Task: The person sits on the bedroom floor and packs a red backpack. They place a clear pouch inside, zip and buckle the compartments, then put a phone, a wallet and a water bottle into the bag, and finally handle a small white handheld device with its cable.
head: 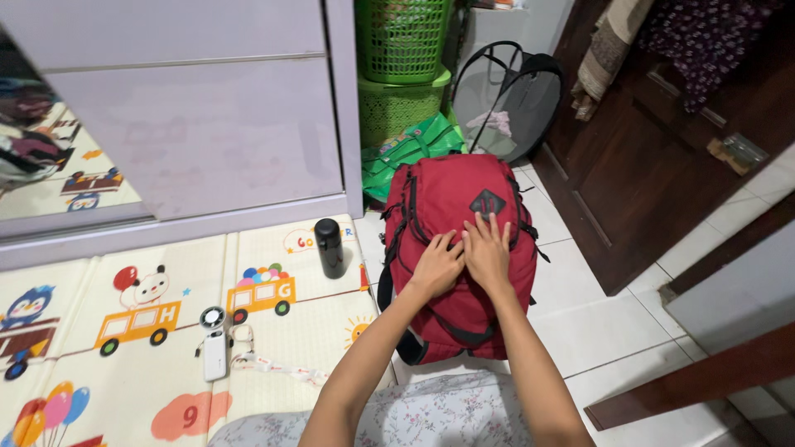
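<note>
While the red fabric backpack (460, 248) lay on the floor beside the mat's edge, left hand (436, 265) and right hand (489, 252) pressed flat, open-fingered, upon it.

a pale lilac wardrobe (199, 124) fills the left wall, its glossy doors mirroring the cartoon play mat (124, 331) spread below. white floor tiles (596, 323) run to a dark wooden door (654, 157) on the right. stacked green baskets (403, 66) and a black mesh hamper (505, 99) crowd the corner. the light is soft and even.
</note>
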